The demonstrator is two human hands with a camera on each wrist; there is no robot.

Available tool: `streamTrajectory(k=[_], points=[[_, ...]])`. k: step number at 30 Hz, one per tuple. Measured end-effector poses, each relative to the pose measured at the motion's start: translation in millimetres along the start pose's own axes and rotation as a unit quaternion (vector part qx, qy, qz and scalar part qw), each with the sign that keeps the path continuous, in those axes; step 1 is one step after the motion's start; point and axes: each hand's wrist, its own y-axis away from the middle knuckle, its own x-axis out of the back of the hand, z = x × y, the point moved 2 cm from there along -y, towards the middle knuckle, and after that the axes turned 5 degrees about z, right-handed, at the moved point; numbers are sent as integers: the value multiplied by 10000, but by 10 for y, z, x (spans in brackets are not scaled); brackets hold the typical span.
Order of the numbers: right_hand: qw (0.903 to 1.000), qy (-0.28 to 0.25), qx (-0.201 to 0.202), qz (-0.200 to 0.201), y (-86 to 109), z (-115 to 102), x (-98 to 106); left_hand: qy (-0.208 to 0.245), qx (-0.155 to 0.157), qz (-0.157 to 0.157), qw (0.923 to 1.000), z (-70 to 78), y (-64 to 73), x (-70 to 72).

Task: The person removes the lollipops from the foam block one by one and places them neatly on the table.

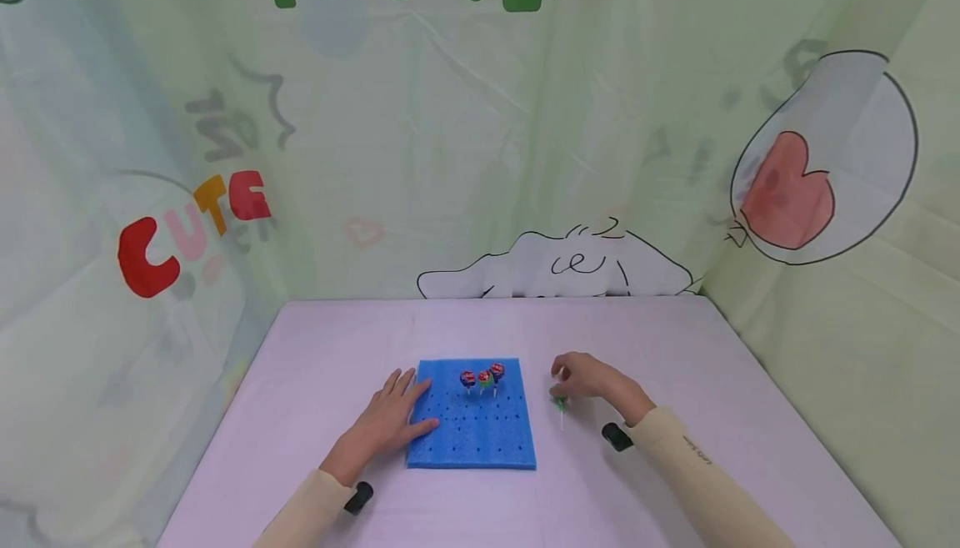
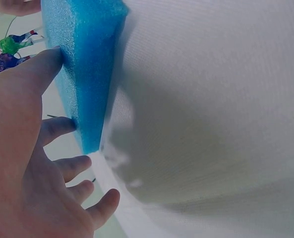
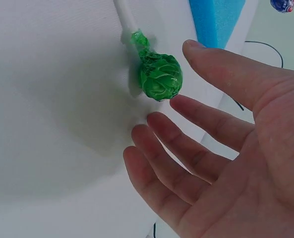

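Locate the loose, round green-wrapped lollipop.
In the head view, the round green-wrapped lollipop is right of the blue foam board, beside the right hand.

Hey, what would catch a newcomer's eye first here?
Probably the bright blue foam board on the pale table, with three lollipops standing in its far half and the left hand on its left edge. Next, perhaps, the green lollipop lying right of the board, beside the right hand, then the red heart at upper right.

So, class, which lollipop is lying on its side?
The green lollipop on the table, beside the right hand; the other three stand in the blue foam board.
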Motion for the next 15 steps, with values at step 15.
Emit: streamTrajectory(k=[15], points=[[9958,125,611,675,9,-180,-44,4,-26,-4,10000,-2,-7,3]])
